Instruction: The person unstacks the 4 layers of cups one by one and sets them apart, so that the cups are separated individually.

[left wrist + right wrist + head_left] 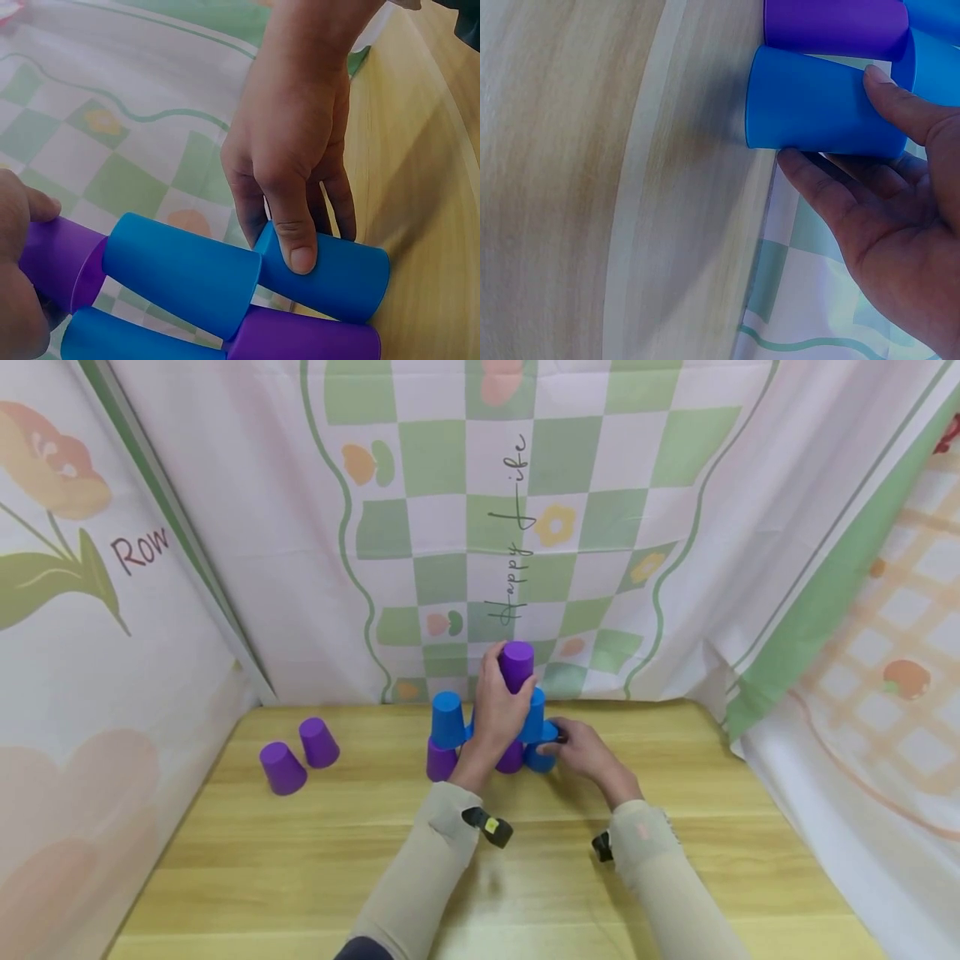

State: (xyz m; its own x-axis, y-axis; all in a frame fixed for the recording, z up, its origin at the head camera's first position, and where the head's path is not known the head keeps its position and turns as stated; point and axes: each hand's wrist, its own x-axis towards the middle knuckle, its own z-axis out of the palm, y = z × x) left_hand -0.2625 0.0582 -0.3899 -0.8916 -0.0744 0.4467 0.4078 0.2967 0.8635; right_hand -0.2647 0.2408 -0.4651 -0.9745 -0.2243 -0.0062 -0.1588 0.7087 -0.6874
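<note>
From beige sleeves [420, 877] at bottom frame, gripping a purple cup [517, 662] at centre with left hand [498, 714], pinching a blue cup [537, 761] below centre with right hand [588, 752]: likely light, stiff, slick, best held by the sides.

The left grip [498, 706] hides part of the stack [534, 718] in the head view, and the left wrist view's edges crop that grip and a blue cup [120, 341].

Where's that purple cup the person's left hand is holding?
In the head view, the purple cup is just right of centre, gripped by the left hand, just above a stacked blue cup.
</note>
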